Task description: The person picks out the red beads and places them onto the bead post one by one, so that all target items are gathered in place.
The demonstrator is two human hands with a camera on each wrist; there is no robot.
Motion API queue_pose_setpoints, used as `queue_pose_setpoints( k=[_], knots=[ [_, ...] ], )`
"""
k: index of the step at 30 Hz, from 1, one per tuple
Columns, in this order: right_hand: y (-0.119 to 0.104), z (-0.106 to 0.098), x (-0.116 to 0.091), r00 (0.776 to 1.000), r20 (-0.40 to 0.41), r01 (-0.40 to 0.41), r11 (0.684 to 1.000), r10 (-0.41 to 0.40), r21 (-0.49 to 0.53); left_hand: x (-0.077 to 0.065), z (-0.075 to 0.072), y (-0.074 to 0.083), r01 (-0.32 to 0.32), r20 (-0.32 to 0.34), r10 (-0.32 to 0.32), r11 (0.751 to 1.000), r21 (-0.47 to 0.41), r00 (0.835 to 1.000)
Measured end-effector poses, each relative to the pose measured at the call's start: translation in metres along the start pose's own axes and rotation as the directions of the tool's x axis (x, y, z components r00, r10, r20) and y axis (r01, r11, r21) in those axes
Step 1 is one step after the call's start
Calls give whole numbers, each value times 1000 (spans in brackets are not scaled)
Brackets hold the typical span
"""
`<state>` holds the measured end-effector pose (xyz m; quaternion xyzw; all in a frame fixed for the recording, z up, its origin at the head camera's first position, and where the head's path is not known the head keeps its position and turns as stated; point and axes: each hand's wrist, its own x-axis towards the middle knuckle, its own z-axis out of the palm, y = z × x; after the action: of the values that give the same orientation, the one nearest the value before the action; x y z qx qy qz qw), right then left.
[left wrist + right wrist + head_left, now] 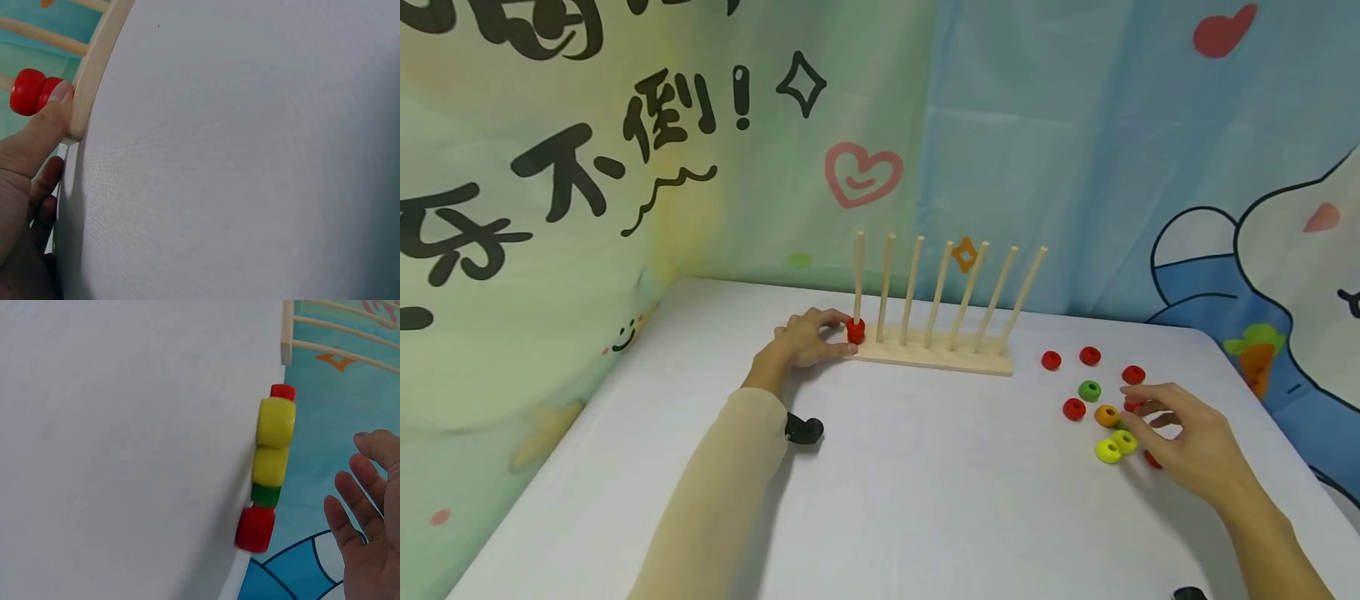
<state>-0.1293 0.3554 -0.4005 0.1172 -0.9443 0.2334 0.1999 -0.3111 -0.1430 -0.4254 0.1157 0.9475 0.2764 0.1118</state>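
Observation:
At the left end of a wooden peg stand (932, 357), my left hand (805, 337) grips the base, its thumb in front and its fingers behind. Two red beads (855, 331) are stacked on the leftmost peg, right beside the thumb; the left wrist view shows the thumbtip against the lower one and the base. Over the loose beads at the right hovers my right hand (1183, 433), fingers loosely bent and holding nothing. Beneath or beside it lie two yellow beads (1108, 451), an orange bead (1107, 416) and a partly covered red bead (1153, 460).
Further loose beads lie between the stand and my right hand, among them a green bead (1089, 390) and a red bead (1051, 360). Several bare pegs (937, 296) rise from the stand. A printed cloth (1037, 125) hangs behind the white table (940, 500).

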Motion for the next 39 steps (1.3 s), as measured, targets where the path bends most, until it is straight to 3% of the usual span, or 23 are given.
queue_pose_setpoints(
  k=[4, 11, 17, 26, 39],
  knots=[
    [10, -6, -7, 1000, 8, -14, 999, 15, -51, 2, 2, 1, -3, 6, 3, 1000, 10, 1000],
    [22, -10, -11, 999, 30, -25, 998, 27, -52, 0, -2, 0, 14, 7, -15, 1000, 16, 1000],
    [30, -15, -11, 991, 106, -75, 993, 84, -87, 1, -2, 0, 15, 8, -15, 1000, 20, 1000],
    [40, -17, -19, 946, 217, -207, 964, 241, -167, 2, -1, 1, 2, 6, -3, 1000, 29, 1000],
    [53, -25, -26, 867, 377, -271, 944, 325, -190, 0, 0, 2, 14, 7, -14, 999, 29, 1000]
  ],
)
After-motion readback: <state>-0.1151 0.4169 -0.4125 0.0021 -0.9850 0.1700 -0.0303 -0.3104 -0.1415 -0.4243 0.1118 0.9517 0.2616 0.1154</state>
